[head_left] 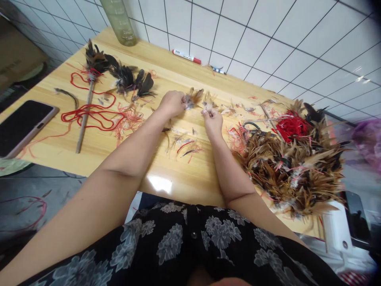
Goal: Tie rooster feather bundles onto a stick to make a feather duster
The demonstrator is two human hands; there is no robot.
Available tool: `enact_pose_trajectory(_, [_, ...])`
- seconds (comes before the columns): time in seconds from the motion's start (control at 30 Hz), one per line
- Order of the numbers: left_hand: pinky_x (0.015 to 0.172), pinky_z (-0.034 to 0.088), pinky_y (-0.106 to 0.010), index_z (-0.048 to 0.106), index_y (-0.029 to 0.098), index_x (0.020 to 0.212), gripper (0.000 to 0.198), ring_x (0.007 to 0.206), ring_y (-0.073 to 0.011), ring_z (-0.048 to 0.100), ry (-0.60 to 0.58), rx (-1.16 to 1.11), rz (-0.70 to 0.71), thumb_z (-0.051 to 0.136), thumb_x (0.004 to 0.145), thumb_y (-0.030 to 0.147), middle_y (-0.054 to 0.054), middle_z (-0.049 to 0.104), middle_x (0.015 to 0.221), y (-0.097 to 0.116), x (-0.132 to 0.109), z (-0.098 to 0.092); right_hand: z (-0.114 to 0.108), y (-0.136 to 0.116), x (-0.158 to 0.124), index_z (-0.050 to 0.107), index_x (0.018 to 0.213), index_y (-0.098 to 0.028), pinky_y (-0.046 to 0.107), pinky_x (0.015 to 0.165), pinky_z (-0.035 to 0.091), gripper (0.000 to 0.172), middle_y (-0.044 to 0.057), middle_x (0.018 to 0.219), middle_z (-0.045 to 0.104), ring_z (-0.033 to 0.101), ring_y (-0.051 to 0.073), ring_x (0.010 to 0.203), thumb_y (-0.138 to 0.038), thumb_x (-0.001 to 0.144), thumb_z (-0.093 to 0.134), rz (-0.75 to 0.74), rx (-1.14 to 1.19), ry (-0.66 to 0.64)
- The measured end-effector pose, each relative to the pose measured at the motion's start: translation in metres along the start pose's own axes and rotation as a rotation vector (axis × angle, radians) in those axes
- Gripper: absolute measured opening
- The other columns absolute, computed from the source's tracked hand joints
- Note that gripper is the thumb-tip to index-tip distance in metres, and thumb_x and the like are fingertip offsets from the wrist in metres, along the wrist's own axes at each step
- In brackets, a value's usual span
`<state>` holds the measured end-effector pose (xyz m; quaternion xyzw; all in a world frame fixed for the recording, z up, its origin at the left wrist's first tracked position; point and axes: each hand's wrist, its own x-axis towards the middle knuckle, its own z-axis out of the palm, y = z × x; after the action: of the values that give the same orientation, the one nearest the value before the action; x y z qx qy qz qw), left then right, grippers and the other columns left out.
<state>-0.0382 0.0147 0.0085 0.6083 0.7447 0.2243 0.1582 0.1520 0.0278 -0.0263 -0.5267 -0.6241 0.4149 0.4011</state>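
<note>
- While gripping the small brown feather tuft (195, 98) near mid-table, advisable to pinch at the quill ends only, keeping the vanes free and uncrushed
- Advisable also to keep both hands low, with light fingertip pressure, so as not to scatter nearby loose fluff
- Left hand (174, 102): closed, fingertips gripping that tuft at its base, over the pale wooden table (190, 178)
- Right hand (213, 122): fingertips drawn together, just beside a sparse pale feather tuft (209, 99); cannot tell whether gripping it
- Counted, hands: two; dark feather bunches (124, 77) lying right of the stick: two
- Counted, feather-tipped wooden stick (85, 121) at left: one; tangled red cord (95, 126) across it: one tangle
- Counted, white-barrelled markers (186, 56) along the tiled wall: two; translucent green bottle (120, 24): one
- Counted, large brown feather heap (291, 171) at right: one, single feathers too overlapped to count
</note>
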Motion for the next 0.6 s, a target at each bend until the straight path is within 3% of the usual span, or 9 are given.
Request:
enact_pose_trajectory(0.13, [0.109, 0.05, -0.045, 0.065, 0.018, 0.076, 0.003, 0.103, -0.0317, 0.068, 0.057, -0.058, 0.018, 0.067, 0.078, 0.018, -0.008, 0.069, 0.084, -0.008, 0.004, 0.001, 0.001, 0.006, 0.002, 0.07, 0.082, -0.02, 0.03, 0.072, 0.041, 0.018, -0.002, 0.072, 0.065, 0.053, 0.015, 0.069, -0.035, 0.09, 0.064, -0.011, 0.004, -0.008])
enact_pose_trajectory(0.27, [0.1, 0.054, -0.04, 0.061, 0.018, 0.075, 0.011, 0.092, -0.0247, 0.068, 0.206, -0.427, -0.014, 0.069, 0.081, 0.017, -0.004, 0.064, 0.076, -0.008, 0.006, 0.003, 0.0, 0.007, 0.003, 0.071, 0.084, -0.019, 0.03, 0.074, 0.043, 0.018, -0.002, 0.074, 0.067, 0.055, 0.015, 0.07, -0.035, 0.09, 0.064, -0.004, 0.025, -0.015])
enact_pose_trajectory(0.33, [0.088, 0.056, -0.036, 0.057, 0.018, 0.074, 0.015, 0.08, -0.0201, 0.066, 0.156, -0.662, -0.042, 0.068, 0.084, 0.016, -0.003, 0.061, 0.072, -0.002, 0.004, 0.004, 0.0, 0.006, 0.002, 0.071, 0.083, -0.019, 0.03, 0.075, 0.044, 0.019, -0.002, 0.075, 0.068, 0.055, 0.015, 0.07, -0.035, 0.091, 0.064, 0.004, 0.039, -0.005])
enact_pose_trajectory(0.4, [0.079, 0.056, -0.032, 0.057, 0.018, 0.074, 0.017, 0.068, -0.0156, 0.062, 0.027, -0.836, -0.061, 0.068, 0.086, 0.014, -0.001, 0.06, 0.07, 0.007, -0.002, 0.005, 0.0, 0.004, 0.001, 0.071, 0.083, -0.019, 0.03, 0.074, 0.043, 0.019, -0.002, 0.073, 0.066, 0.055, 0.015, 0.069, -0.034, 0.091, 0.064, 0.006, 0.043, 0.005])
enact_pose_trajectory(0.47, [0.073, 0.055, -0.029, 0.058, 0.017, 0.073, 0.017, 0.061, -0.0121, 0.057, -0.076, -0.917, -0.071, 0.069, 0.086, 0.012, 0.0, 0.059, 0.067, 0.015, -0.01, 0.006, 0.0, 0.004, 0.001, 0.071, 0.082, -0.019, 0.029, 0.071, 0.042, 0.02, -0.003, 0.07, 0.063, 0.053, 0.014, 0.067, -0.035, 0.092, 0.063, 0.005, 0.04, 0.006])
enact_pose_trajectory(0.6, [0.071, 0.054, -0.028, 0.059, 0.016, 0.071, 0.02, 0.057, -0.0107, 0.056, -0.154, -0.954, -0.058, 0.072, 0.085, 0.009, 0.001, 0.059, 0.064, 0.026, -0.021, 0.011, 0.0, 0.009, 0.004, 0.067, 0.078, -0.02, 0.027, 0.067, 0.041, 0.023, -0.004, 0.065, 0.058, 0.05, 0.013, 0.065, -0.038, 0.093, 0.063, -0.018, 0.037, -0.02])
